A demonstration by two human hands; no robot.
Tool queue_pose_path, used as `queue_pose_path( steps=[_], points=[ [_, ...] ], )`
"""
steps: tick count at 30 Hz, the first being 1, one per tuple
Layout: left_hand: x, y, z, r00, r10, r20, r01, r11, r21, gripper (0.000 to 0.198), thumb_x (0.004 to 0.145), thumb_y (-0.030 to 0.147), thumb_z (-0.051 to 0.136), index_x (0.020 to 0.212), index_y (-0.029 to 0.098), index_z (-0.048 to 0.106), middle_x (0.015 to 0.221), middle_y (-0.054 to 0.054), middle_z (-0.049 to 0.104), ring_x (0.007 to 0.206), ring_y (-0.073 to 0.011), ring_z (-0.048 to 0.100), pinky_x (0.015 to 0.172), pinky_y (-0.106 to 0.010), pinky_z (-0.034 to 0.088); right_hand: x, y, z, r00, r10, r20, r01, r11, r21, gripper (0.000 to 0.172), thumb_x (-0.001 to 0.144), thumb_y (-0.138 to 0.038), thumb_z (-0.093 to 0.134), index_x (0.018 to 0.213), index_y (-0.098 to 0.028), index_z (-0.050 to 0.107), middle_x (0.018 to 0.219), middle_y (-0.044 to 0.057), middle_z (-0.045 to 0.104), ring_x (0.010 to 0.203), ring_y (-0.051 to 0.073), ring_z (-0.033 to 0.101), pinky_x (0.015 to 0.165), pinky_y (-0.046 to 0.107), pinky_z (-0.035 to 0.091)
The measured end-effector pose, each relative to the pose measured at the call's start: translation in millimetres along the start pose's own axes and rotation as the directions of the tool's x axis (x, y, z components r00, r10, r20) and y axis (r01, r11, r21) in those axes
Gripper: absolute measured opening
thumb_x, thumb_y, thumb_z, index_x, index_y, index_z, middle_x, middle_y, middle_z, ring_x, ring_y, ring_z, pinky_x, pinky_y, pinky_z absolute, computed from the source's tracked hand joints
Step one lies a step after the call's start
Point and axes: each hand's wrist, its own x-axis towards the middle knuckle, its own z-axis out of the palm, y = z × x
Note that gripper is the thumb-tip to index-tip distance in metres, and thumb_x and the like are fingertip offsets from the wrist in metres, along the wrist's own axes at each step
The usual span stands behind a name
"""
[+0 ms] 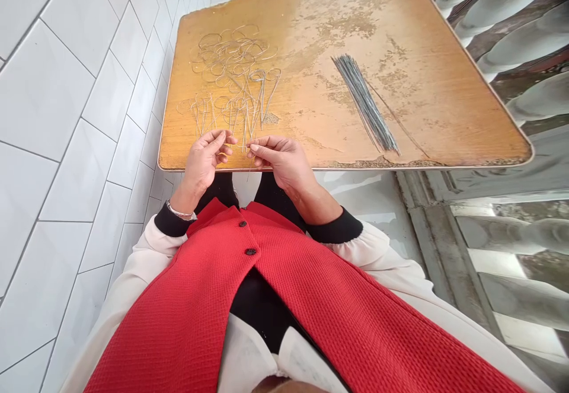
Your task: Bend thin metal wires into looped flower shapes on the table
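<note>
Over the table's near edge, my left hand (210,155) is closed, its thumb and forefinger pressed together. Whatever sits in that pinch is too fine to make out. Beside it, my right hand (284,160) pinches a thin metal wire between thumb and fingers; part of it hangs below the fingertips. Just beyond my hands lie several wires with looped ends (263,93), their straight legs pointing toward me. Farther back on the left is a loose tangle of curled wire rings (231,52). To the right rests a bundle of straight grey wires (367,105).
The wooden table (306,102) has a worn, peeling top and a chipped near edge. One single wire (400,119) lies apart, right of the bundle. A white tiled wall (84,114) runs along the left, and a white balustrade (511,49) stands on the right.
</note>
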Motion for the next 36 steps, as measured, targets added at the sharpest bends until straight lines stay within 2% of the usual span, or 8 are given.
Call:
queue_pose_path(
  steps=[8,13,16,23,30,36],
  points=[
    [3.4,-0.8,0.5,1.0,0.024,-0.004,-0.024,0.997,0.075,0.015,0.096,0.032,0.062,0.096,0.017,0.065,0.086,0.0,0.071,0.059,-0.0015,0.059,0.051,-0.015,0.042,2.9,2.4,-0.5,0.997,-0.048,-0.057,0.045,0.997,-0.057,0.025,0.059,-0.033,0.086,0.065,-0.016,0.069,0.059,0.0,0.065,0.045,0.005,0.048,0.043,0.019,0.04],
    [4.5,-5.3,3.9,0.997,0.068,0.036,-0.072,0.992,0.108,0.006,0.089,0.019,0.07,0.092,0.016,0.065,0.08,0.002,0.071,0.058,-0.0015,0.059,0.051,-0.014,0.041,3.1,5.2,1.0,0.997,-0.062,-0.044,0.06,0.997,-0.048,0.022,0.061,-0.032,0.084,0.065,-0.016,0.069,0.061,0.0,0.066,0.044,0.005,0.05,0.044,0.02,0.04],
    [5.6,-6.9,3.3,0.995,0.088,0.044,-0.092,0.99,0.107,0.006,0.086,0.01,0.069,0.088,0.015,0.066,0.075,0.003,0.07,0.056,-0.0016,0.059,0.05,-0.014,0.041,2.0,5.1,1.5,0.998,-0.047,-0.038,0.046,0.998,-0.038,0.023,0.061,-0.032,0.084,0.065,-0.016,0.069,0.062,0.0,0.066,0.045,0.005,0.05,0.045,0.02,0.041],
    [8.1,-5.7,6.0,0.991,0.134,-0.032,-0.122,0.964,0.236,0.008,0.086,0.007,0.066,0.084,0.015,0.065,0.069,0.004,0.068,0.053,-0.0019,0.058,0.047,-0.014,0.042,1.5,8.0,3.1,0.999,-0.033,-0.03,0.032,0.999,-0.043,0.025,0.065,-0.034,0.085,0.067,-0.016,0.067,0.062,0.0,0.064,0.047,0.006,0.05,0.047,0.021,0.043],
    [13.6,-5.2,2.6,0.958,0.268,-0.103,-0.202,0.884,0.422,0.018,0.084,0.001,0.059,0.089,0.017,0.067,0.064,0.008,0.062,0.053,-0.0016,0.058,0.054,-0.013,0.05,1.8,12.6,4.2,0.995,-0.063,-0.072,0.058,0.996,-0.069,0.026,0.068,-0.034,0.085,0.067,-0.018,0.065,0.059,-0.001,0.064,0.047,0.007,0.051,0.049,0.02,0.045],
    [12.5,-0.5,3.1,0.968,0.235,-0.085,-0.177,0.885,0.43,0.02,0.085,0.003,0.058,0.094,0.017,0.068,0.064,0.007,0.063,0.053,-0.0014,0.059,0.055,-0.012,0.051,2.5,12.7,2.4,1.0,-0.016,-0.011,0.015,0.999,-0.051,0.035,0.062,-0.044,0.089,0.067,-0.017,0.066,0.064,0.0,0.067,0.049,0.007,0.053,0.049,0.021,0.046]
  ],
)
